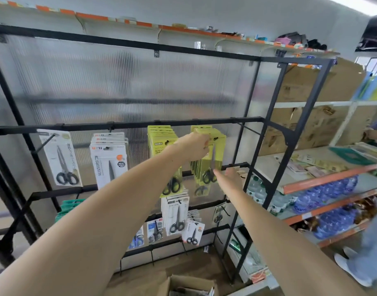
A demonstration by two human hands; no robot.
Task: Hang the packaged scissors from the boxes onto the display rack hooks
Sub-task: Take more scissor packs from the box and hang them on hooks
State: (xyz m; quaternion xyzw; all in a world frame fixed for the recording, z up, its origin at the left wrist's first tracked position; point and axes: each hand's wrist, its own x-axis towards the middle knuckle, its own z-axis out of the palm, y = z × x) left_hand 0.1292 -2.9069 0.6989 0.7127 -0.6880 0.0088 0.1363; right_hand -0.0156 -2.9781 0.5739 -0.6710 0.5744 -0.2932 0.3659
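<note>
A black display rack (127, 126) carries hooks with packaged scissors. My left hand (193, 147) reaches up to the right-hand stack of yellow-green scissor packs (213, 159) and grips the top of the front pack near its hook. Lower down, my right hand (229, 178) is held out with straight fingers by the bottom of that stack, touching or nearly touching it. A second yellow-green stack (162, 144) hangs just to the left. White scissor packs (107, 161) and a single white pack (61, 159) hang further left. An open cardboard box (189, 285) sits on the floor below.
More scissor packs (177, 214) hang on lower bars. Shelving on the right holds cardboard cartons (307, 82), water bottles (324, 195) and stationery. Another person's shoes (352, 268) and hand (375, 136) show at the right edge.
</note>
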